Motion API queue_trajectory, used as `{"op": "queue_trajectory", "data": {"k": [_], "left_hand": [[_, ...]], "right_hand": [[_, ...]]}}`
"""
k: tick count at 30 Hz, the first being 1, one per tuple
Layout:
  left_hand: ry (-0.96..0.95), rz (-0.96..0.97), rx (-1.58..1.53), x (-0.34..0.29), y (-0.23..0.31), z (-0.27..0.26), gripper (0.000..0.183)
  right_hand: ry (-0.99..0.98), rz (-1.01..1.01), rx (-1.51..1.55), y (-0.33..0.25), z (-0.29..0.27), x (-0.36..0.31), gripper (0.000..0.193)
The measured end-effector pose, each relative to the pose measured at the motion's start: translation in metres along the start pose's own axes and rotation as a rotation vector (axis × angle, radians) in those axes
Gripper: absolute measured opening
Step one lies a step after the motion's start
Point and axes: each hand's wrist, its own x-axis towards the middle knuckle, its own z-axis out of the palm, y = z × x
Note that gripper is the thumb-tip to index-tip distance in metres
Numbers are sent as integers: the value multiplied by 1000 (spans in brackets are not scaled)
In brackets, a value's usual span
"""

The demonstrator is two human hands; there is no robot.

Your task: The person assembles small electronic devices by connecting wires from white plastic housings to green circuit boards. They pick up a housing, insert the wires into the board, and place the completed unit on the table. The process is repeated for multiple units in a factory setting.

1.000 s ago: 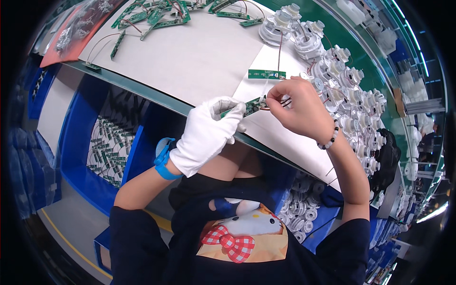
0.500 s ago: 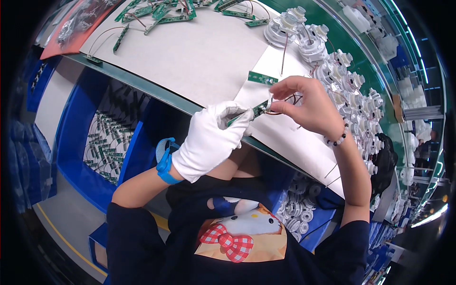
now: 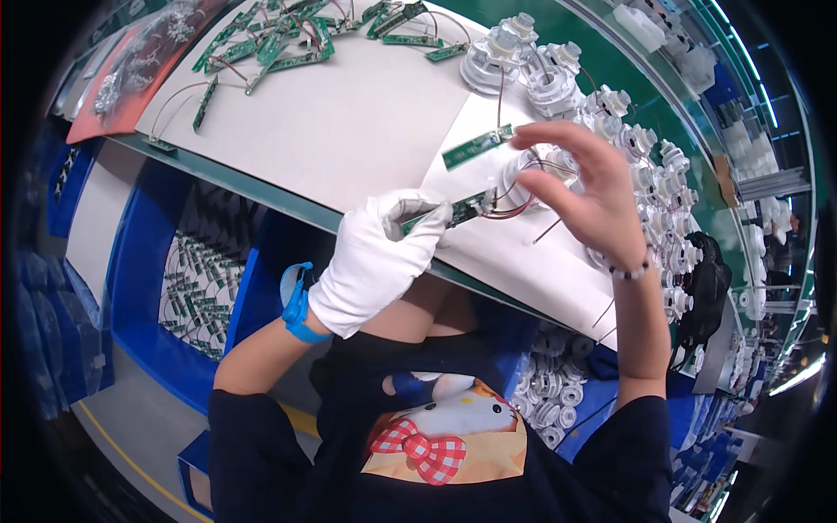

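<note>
The held board (image 3: 468, 210) is a narrow green circuit board dotted with dark and silvery components, a small pale piece at its right end, where thin dark and reddish wires (image 3: 516, 212) loop out. It slants in the gloved left hand (image 3: 377, 261), whose thumb and fingers pinch its left end. The bare right hand (image 3: 602, 196) is to the right of the held board, thumb and forefinger spread apart. Just beyond the held board is a plain green strip (image 3: 475, 149), one end at the right forefinger's tip (whether they touch, I cannot tell). White round parts (image 3: 500, 68) crowd farther beyond and to its right.

The glove covers the held board's left end, its tiny components blur together, and the wires are hard to trace near the right hand.
</note>
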Motion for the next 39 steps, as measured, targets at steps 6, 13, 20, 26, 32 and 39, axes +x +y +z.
{"op": "queue_trajectory", "data": {"k": [6,13,20,26,32,39], "left_hand": [[138,442,768,35,-9,-31,11],[283,520,816,53,-17,-45,20],[228,430,774,52,-10,-43,19],[245,412,734,50,-9,-44,16],[217,351,807,48,-9,-41,18],[282,160,588,42,-21,-46,21]], "right_hand": [[-147,-60,-591,25,-17,-24,85],[-291,195,-316,34,-21,-11,96],[-59,-151,-479,24,-59,24,103],[366,-268,-809,40,-172,128,64],[292,148,-1003,153,-234,161,65],[94,550,-779,294,-176,101,96]]}}
